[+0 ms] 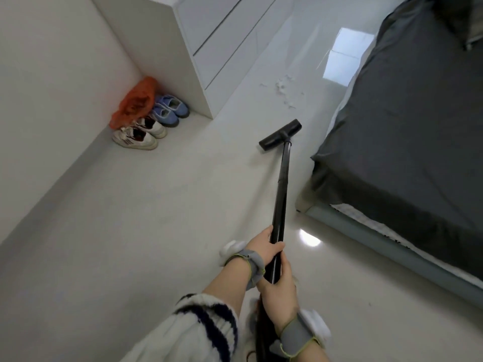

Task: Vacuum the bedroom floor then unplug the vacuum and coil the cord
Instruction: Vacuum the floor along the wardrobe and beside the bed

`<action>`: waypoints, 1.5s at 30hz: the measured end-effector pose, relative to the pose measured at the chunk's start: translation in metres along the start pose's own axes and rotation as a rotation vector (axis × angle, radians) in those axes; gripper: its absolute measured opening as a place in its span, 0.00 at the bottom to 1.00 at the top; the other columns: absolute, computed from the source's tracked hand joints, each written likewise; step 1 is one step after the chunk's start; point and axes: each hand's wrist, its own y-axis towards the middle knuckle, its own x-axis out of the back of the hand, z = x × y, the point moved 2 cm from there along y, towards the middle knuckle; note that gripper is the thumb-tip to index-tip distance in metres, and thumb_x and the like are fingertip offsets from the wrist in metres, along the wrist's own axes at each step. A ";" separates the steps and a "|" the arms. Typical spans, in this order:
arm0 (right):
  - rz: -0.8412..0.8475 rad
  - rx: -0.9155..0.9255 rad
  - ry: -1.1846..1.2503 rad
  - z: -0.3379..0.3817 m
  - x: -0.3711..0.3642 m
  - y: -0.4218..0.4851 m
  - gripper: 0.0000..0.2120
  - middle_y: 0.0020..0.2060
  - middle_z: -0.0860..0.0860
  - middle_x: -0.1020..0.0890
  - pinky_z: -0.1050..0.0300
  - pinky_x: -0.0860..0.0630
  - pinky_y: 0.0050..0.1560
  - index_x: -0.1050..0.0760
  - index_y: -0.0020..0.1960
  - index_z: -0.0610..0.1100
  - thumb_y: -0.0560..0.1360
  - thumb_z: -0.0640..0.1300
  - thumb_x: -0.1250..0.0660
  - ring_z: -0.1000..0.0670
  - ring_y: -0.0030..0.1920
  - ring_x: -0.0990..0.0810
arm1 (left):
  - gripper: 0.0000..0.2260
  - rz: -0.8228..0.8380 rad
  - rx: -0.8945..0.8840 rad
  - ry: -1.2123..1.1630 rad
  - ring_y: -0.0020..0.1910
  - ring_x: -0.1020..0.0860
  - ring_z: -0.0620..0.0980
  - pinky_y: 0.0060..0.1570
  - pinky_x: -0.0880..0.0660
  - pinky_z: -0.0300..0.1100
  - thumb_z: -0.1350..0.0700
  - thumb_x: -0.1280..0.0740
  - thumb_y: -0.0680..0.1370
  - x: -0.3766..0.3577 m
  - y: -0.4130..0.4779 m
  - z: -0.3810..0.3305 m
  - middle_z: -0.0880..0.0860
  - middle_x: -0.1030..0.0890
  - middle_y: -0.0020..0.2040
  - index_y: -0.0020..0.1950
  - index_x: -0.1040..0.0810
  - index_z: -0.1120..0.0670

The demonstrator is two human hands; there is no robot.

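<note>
A black vacuum wand (281, 186) runs from my hands down to its black floor head (280, 135), which rests on the glossy white floor (156, 231) near the bed's corner. My left hand (264, 246) grips the wand higher up the tube. My right hand (279, 293) grips it just below, closer to me. Both wrists wear grey straps. White scraps of debris (283, 90) lie scattered on the floor beyond the head. The vacuum body, cord and plug are out of view.
A bed with a dark grey cover (407, 131) fills the right side. A white drawer unit (209, 48) stands at the back left. Two pairs of shoes (154, 124) and an orange bag (136, 100) sit in the corner by the wall.
</note>
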 end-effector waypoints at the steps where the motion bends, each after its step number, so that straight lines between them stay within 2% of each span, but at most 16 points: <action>1: 0.000 -0.007 0.007 0.005 0.003 0.008 0.36 0.57 0.47 0.22 0.68 0.29 0.22 0.43 0.75 0.50 0.73 0.32 0.33 0.58 0.25 0.26 | 0.30 0.001 0.003 0.006 0.63 0.24 0.57 0.64 0.27 0.50 0.50 0.37 0.78 0.001 0.007 -0.009 0.59 0.26 0.68 0.77 0.44 0.48; 5: -0.002 -0.057 0.099 0.022 0.006 0.032 0.36 0.56 0.43 0.21 0.60 0.29 0.20 0.42 0.74 0.54 0.72 0.33 0.34 0.51 0.20 0.26 | 0.29 0.047 0.026 0.090 0.60 0.22 0.58 0.62 0.26 0.52 0.50 0.36 0.77 0.009 0.029 -0.032 0.59 0.24 0.65 0.76 0.42 0.47; 9: -0.010 -0.097 0.155 0.031 0.006 0.044 0.36 0.57 0.42 0.21 0.59 0.29 0.21 0.42 0.74 0.56 0.72 0.35 0.33 0.49 0.19 0.26 | 0.29 0.046 0.020 0.124 0.63 0.24 0.57 0.65 0.28 0.51 0.51 0.36 0.77 0.016 0.035 -0.048 0.59 0.25 0.66 0.77 0.43 0.49; 10: -0.010 -0.099 0.168 0.032 0.005 0.046 0.37 0.57 0.43 0.21 0.58 0.28 0.24 0.42 0.73 0.57 0.71 0.37 0.32 0.49 0.21 0.26 | 0.30 0.041 0.015 0.135 0.64 0.24 0.57 0.65 0.28 0.50 0.50 0.36 0.77 0.019 0.037 -0.053 0.59 0.25 0.66 0.77 0.43 0.49; 14: -0.066 -0.120 0.162 0.042 -0.006 0.046 0.45 0.62 0.48 0.22 0.44 0.25 0.47 0.47 0.74 0.61 0.61 0.46 0.32 0.47 0.43 0.27 | 0.30 0.058 0.034 0.197 0.64 0.25 0.56 0.66 0.29 0.49 0.50 0.36 0.77 0.031 0.036 -0.057 0.58 0.26 0.67 0.77 0.45 0.49; 18: -0.095 -0.136 0.192 0.044 -0.028 0.047 0.44 0.64 0.48 0.23 0.41 0.24 0.54 0.49 0.76 0.59 0.68 0.39 0.30 0.46 0.47 0.25 | 0.31 0.083 0.037 0.266 0.64 0.24 0.56 0.66 0.29 0.50 0.49 0.36 0.77 0.048 0.036 -0.051 0.58 0.25 0.66 0.77 0.45 0.49; 21: -0.097 -0.135 0.207 0.042 -0.034 0.049 0.42 0.63 0.49 0.23 0.44 0.23 0.48 0.48 0.76 0.59 0.70 0.36 0.32 0.45 0.43 0.25 | 0.30 0.074 0.023 0.298 0.63 0.24 0.55 0.65 0.29 0.48 0.49 0.37 0.78 0.055 0.036 -0.051 0.57 0.25 0.67 0.77 0.46 0.50; 24: -0.116 -0.153 0.206 0.036 -0.051 0.033 0.38 0.59 0.42 0.21 0.58 0.25 0.32 0.44 0.74 0.58 0.71 0.33 0.35 0.53 0.31 0.25 | 0.30 0.113 -0.002 0.358 0.62 0.24 0.56 0.63 0.27 0.48 0.50 0.37 0.79 0.065 0.021 -0.040 0.58 0.25 0.67 0.77 0.47 0.51; 26: -0.121 -0.169 0.218 0.030 -0.070 0.018 0.38 0.58 0.40 0.21 0.60 0.27 0.27 0.45 0.73 0.59 0.72 0.32 0.37 0.55 0.25 0.25 | 0.30 0.137 -0.012 0.385 0.62 0.23 0.56 0.62 0.26 0.47 0.50 0.37 0.79 0.073 0.009 -0.024 0.58 0.25 0.66 0.77 0.47 0.51; 30: -0.154 -0.200 0.221 0.016 -0.112 -0.008 0.42 0.61 0.42 0.23 0.54 0.26 0.47 0.49 0.77 0.54 0.70 0.32 0.36 0.55 0.36 0.28 | 0.30 0.183 -0.041 0.422 0.62 0.24 0.56 0.60 0.25 0.46 0.50 0.38 0.79 0.097 -0.016 0.012 0.58 0.26 0.67 0.77 0.48 0.51; 35: -0.164 -0.185 0.256 0.021 -0.168 -0.018 0.39 0.54 0.51 0.24 0.59 0.26 0.42 0.46 0.76 0.52 0.70 0.30 0.37 0.52 0.39 0.24 | 0.31 0.214 -0.059 0.474 0.64 0.25 0.54 0.64 0.28 0.43 0.49 0.37 0.79 0.138 -0.024 0.043 0.57 0.26 0.67 0.78 0.48 0.52; 37: -0.197 -0.157 0.273 0.030 -0.187 -0.018 0.40 0.55 0.54 0.25 0.66 0.26 0.40 0.45 0.76 0.52 0.70 0.29 0.37 0.50 0.47 0.22 | 0.31 0.216 -0.070 0.499 0.63 0.24 0.55 0.63 0.28 0.44 0.49 0.37 0.78 0.155 -0.022 0.047 0.57 0.25 0.67 0.78 0.47 0.52; 38: -0.206 -0.135 0.270 0.035 -0.198 -0.020 0.39 0.56 0.53 0.25 0.70 0.26 0.36 0.45 0.75 0.53 0.70 0.28 0.37 0.53 0.47 0.21 | 0.31 0.219 -0.069 0.514 0.63 0.24 0.55 0.62 0.27 0.45 0.49 0.37 0.78 0.166 -0.022 0.050 0.57 0.25 0.66 0.78 0.47 0.51; 40: -0.214 -0.124 0.293 0.048 -0.222 -0.018 0.39 0.54 0.51 0.23 0.71 0.28 0.26 0.46 0.74 0.54 0.71 0.27 0.38 0.62 0.33 0.20 | 0.31 0.230 -0.068 0.524 0.62 0.23 0.56 0.59 0.25 0.45 0.49 0.37 0.78 0.193 -0.019 0.053 0.57 0.25 0.66 0.77 0.47 0.51; 42: -0.196 -0.142 0.322 0.057 -0.236 -0.015 0.38 0.51 0.48 0.22 0.66 0.30 0.21 0.45 0.75 0.51 0.71 0.27 0.40 0.58 0.21 0.24 | 0.31 0.234 -0.067 0.537 0.60 0.22 0.57 0.58 0.24 0.47 0.48 0.36 0.77 0.208 -0.015 0.053 0.58 0.24 0.65 0.77 0.46 0.51; 45: -0.191 -0.140 0.367 0.069 -0.263 -0.003 0.37 0.55 0.43 0.22 0.62 0.31 0.20 0.43 0.75 0.51 0.71 0.27 0.42 0.54 0.18 0.28 | 0.31 0.218 -0.056 0.537 0.58 0.21 0.58 0.57 0.23 0.50 0.48 0.35 0.76 0.237 -0.007 0.054 0.59 0.23 0.63 0.76 0.44 0.50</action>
